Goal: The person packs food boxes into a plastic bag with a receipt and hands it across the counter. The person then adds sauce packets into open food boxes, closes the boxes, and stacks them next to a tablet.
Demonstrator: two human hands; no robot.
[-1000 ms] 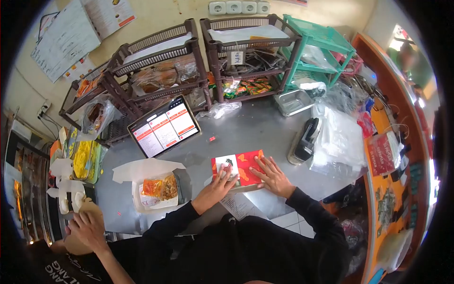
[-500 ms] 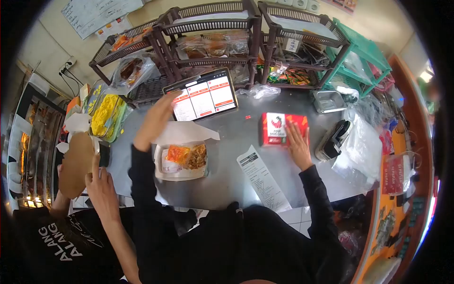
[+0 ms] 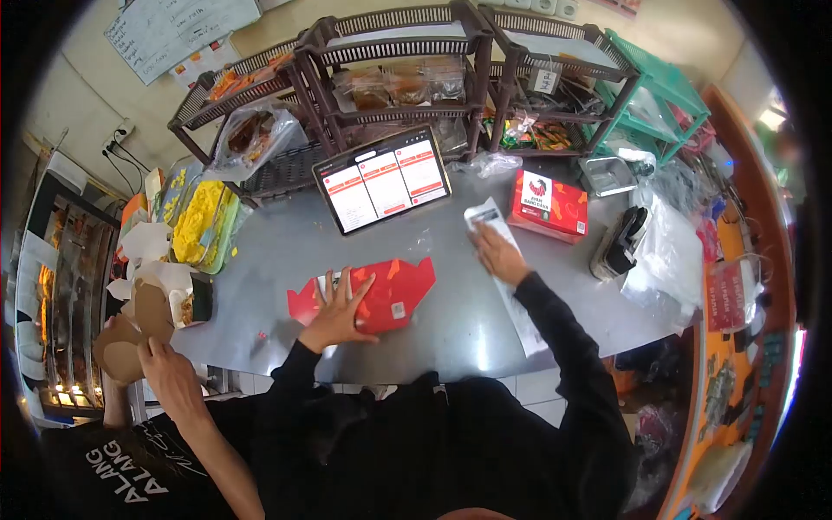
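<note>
My left hand [image 3: 336, 310] lies with spread fingers on the red lid of a food box [image 3: 390, 299], whose flaps stick out at both sides. The lid hides the food inside. My right hand [image 3: 501, 251] rests on a long printed receipt [image 3: 518, 303], fingers stretched out over its upper part. Just beyond that hand stands a closed red and white food box [image 3: 550, 205], touched by neither hand. Behind the box under my left hand, a tablet [image 3: 381, 184] leans upright with red and white panels on its screen.
At the left, a co-worker's hands [image 3: 169, 377] hold brown cardboard [image 3: 130, 342] near an open food box [image 3: 186, 303]. A tray of yellow food [image 3: 201, 221] sits behind. Brown racks [image 3: 399, 113] line the back. A black device [image 3: 620, 243] and plastic bags [image 3: 667, 269] lie right.
My left hand has come down from beside the tablet, and the lid now covers the food. My right hand has left the closed box, now farther back, for the receipt, which has shifted away from me.
</note>
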